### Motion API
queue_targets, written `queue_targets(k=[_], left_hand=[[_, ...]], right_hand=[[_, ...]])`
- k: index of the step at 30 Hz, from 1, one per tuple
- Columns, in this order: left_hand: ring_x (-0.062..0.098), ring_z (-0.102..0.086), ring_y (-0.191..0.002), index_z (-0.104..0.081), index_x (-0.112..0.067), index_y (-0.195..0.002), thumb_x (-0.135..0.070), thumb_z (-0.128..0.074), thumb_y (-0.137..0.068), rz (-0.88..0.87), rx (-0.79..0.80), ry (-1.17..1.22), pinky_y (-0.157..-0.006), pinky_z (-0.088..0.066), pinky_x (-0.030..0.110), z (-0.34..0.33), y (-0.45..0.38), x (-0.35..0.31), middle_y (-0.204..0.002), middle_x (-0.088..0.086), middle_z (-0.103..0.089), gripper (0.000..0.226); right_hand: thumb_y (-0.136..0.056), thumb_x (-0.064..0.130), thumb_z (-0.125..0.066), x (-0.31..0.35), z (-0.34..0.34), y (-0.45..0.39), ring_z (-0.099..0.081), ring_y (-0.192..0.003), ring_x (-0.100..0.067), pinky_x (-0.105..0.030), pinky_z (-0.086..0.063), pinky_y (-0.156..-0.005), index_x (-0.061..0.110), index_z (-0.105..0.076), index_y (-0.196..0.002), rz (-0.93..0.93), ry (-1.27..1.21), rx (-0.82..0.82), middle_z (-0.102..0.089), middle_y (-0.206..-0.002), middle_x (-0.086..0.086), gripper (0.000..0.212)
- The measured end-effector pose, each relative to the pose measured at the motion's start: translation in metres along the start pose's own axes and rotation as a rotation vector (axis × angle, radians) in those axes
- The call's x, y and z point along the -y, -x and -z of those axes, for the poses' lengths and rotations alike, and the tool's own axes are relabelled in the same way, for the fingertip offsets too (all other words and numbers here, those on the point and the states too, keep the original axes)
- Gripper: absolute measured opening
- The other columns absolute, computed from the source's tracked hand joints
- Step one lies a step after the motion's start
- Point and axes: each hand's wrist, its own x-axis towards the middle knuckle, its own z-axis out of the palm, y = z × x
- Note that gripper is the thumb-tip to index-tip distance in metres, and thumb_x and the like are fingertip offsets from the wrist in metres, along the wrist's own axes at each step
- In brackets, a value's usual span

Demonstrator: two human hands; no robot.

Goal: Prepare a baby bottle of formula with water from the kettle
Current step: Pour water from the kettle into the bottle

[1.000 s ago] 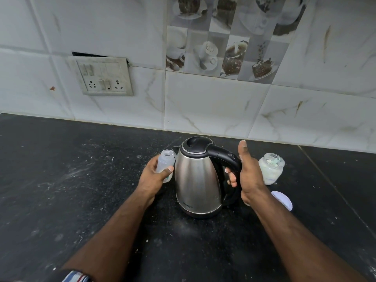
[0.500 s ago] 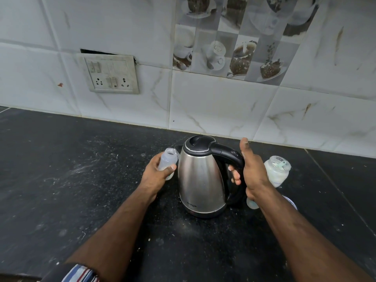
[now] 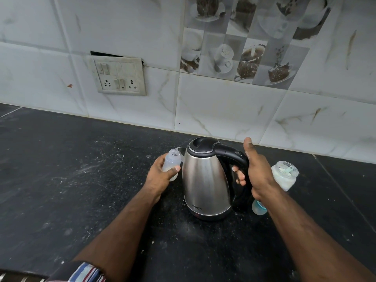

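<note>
Standing on the black counter [image 3: 61, 180], the steel kettle [image 3: 205, 180] is gripped at its handle by the right hand [image 3: 258, 176], thumb raised. The baby bottle [image 3: 172, 161] is clasped by the left hand [image 3: 160, 176] beside the spout, its base hidden. The formula jar [image 3: 284, 176] is partly covered by the right wrist.

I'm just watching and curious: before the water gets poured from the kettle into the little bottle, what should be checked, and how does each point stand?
1. Bottle uncapped: ok, its mouth is open.
2. Left hand grips the bottle firmly: ok.
3. Right hand around the kettle handle: ok, though the thumb sticks up.
4. Bottle mouth beside the spout: ok, close to it.
5. Water in the kettle: cannot tell, lid closed.
6. Open formula jar clear of the right arm: not ok, very close.
</note>
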Motion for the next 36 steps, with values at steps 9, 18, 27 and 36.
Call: queue_targets(k=[9,18,27,36], left_hand=[[0.016,-0.068,-0.117,-0.062,-0.026,-0.134,-0.021,-0.081,-0.077,-0.010,-0.016,0.009,-0.103,-0.055,0.044,-0.001,-0.004,-0.001,-0.124,-0.004,-0.074,0.060],[0.015,-0.067,-0.117,-0.061,-0.025,-0.132,-0.011,-0.082,-0.084,0.009,-0.072,0.013,-0.101,-0.055,0.039,0.004,0.002,0.005,-0.124,-0.004,-0.071,0.054],[0.012,-0.066,-0.114,-0.059,-0.022,-0.133,-0.007,-0.079,-0.087,-0.002,-0.072,0.018,-0.091,-0.053,0.026,0.003,0.007,-0.001,-0.123,-0.003,-0.071,0.052],[0.013,-0.066,-0.115,-0.059,-0.021,-0.135,-0.008,-0.081,-0.086,0.006,-0.070,0.013,-0.099,-0.054,0.034,0.005,0.003,0.001,-0.123,-0.004,-0.071,0.055]], right_hand=[[-0.095,0.070,-0.041,0.004,-0.001,-0.002,-0.038,-0.040,-0.016,-0.031,-0.031,-0.049,0.005,-0.070,-0.088,-0.003,0.002,-0.005,-0.057,-0.056,-0.008,0.072],[-0.089,0.073,-0.045,0.006,0.001,-0.008,-0.037,-0.038,-0.017,-0.031,-0.031,-0.050,0.008,-0.067,-0.082,0.003,0.002,0.015,-0.055,-0.054,-0.009,0.069],[-0.078,0.080,-0.048,0.006,0.004,-0.015,-0.036,-0.038,-0.018,-0.031,-0.030,-0.048,0.010,-0.069,-0.081,0.021,0.017,0.064,-0.055,-0.057,-0.011,0.074],[-0.080,0.078,-0.046,0.011,0.001,-0.015,-0.036,-0.038,-0.017,-0.029,-0.028,-0.046,0.011,-0.067,-0.080,0.013,0.038,0.066,-0.055,-0.056,-0.010,0.069]])
